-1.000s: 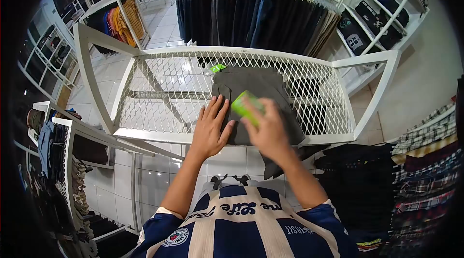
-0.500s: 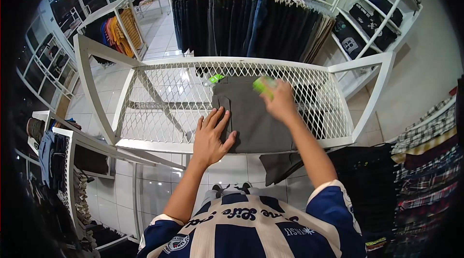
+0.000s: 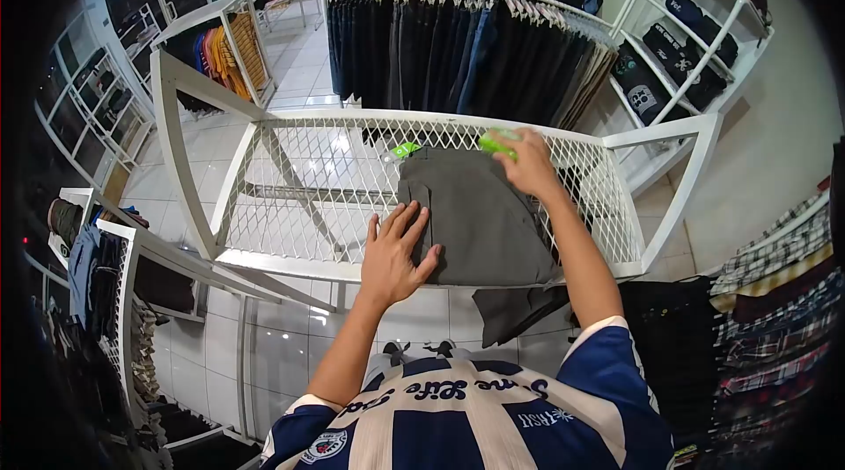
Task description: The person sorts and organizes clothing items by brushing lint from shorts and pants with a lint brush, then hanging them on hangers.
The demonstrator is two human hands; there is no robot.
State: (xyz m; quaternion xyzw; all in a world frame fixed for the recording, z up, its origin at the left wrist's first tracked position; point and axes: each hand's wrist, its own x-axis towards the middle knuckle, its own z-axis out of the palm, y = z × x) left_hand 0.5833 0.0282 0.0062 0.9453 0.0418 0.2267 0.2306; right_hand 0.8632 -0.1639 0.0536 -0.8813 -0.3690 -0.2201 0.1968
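Note:
Dark grey trousers (image 3: 475,223) lie spread over a white wire-mesh shelf (image 3: 317,228), with part of the cloth hanging past the front edge. My left hand (image 3: 393,252) rests flat on their left side, fingers spread. Near their upper right part, my right hand (image 3: 528,162) is closed round a small bright green object (image 3: 500,142), block-like and partly hidden by the fingers; I cannot tell its exact kind. A green-and-white tag (image 3: 404,151) shows at the top left corner of the cloth.
Behind the shelf, dark trousers (image 3: 422,52) hang on a rail. Folded dark clothes (image 3: 678,52) fill a white rack at the right. Checked shirts (image 3: 779,294) hang at the near right. Another white rack (image 3: 130,294) with clothes stands at the left.
My right hand has moved a little to the right with the green object, and the trousers' right side now slants outward. My left hand stays on the cloth. The view has shifted slightly.

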